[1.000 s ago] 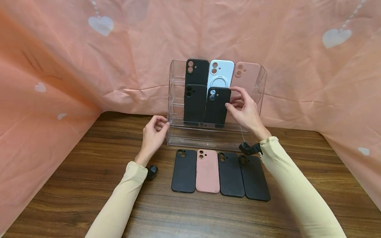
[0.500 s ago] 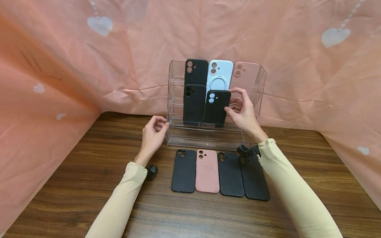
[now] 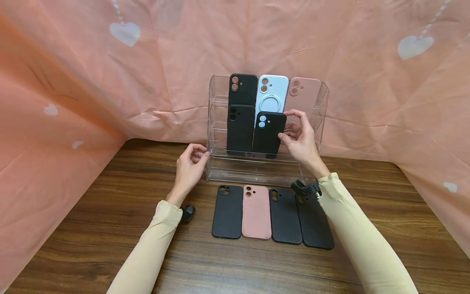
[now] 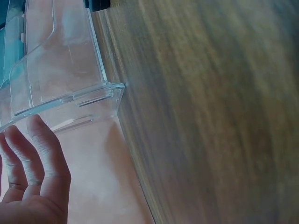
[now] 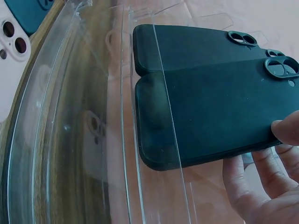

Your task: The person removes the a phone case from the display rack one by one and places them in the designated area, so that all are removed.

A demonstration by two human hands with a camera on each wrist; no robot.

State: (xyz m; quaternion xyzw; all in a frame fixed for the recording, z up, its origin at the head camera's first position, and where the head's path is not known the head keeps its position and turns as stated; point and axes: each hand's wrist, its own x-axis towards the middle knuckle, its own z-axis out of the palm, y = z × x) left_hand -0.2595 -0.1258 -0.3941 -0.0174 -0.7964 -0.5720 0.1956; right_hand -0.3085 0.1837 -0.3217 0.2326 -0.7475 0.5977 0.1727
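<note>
One black case (image 3: 269,134) has dipped slightly, right hand (image 3: 302,141) pinching it, left hand (image 3: 188,165) gripping the clear rack (image 3: 235,175).

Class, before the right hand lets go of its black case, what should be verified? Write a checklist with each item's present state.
1. Right hand grips the held black case at its edge: ok.
2. Lower end sits behind the stand's clear front lip: ok.
3. Lower end fully seated: cannot tell.
4. Held case clear of the neighbouring black case: cannot tell; their edges meet or overlap.
5. Left hand bracing the clear stand: fingertips at its side; firmness, cannot tell.
6. All cases racked: not ok; four lie on the table.
</note>
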